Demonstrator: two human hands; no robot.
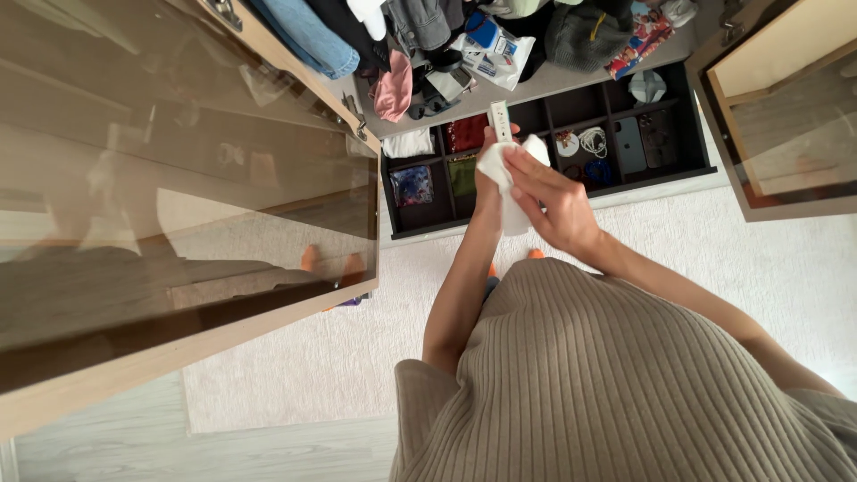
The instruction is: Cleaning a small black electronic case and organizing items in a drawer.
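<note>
1. Both hands work together above the open divided drawer. The left hand is closed around the lower part of a slim white remote control, holding it upright so that its top end points toward the shelf of clothes behind the drawer.
2. The right hand is clenched on a white cloth and presses it against the remote's lower body, with the fingers spread flat over the cloth.
3. To perform the wiping step well, keep the left-hand grip firm and low on the remote, so the upper face stays exposed for the cloth.
4. Draw the cloth along the length of the remote in even strokes, then rotate the remote within the left hand to reach the back and edges. This is a judgement from the present grip only.
5. Apply light pressure over the button area to avoid pressing keys; whether buttons face the cloth cannot be determined here.
6. Relative to the drawer, the remote sits above its middle compartments, slightly toward the front edge. The cloth lies just beside and below the remote's visible end, touching it.
7. The drawer compartments hold folded fabric pieces, a coiled white cable and a dark phone. All are well apart from both hands.
8. An open glass door stands left of the drawer. A pale rug lies in front of it.
</note>
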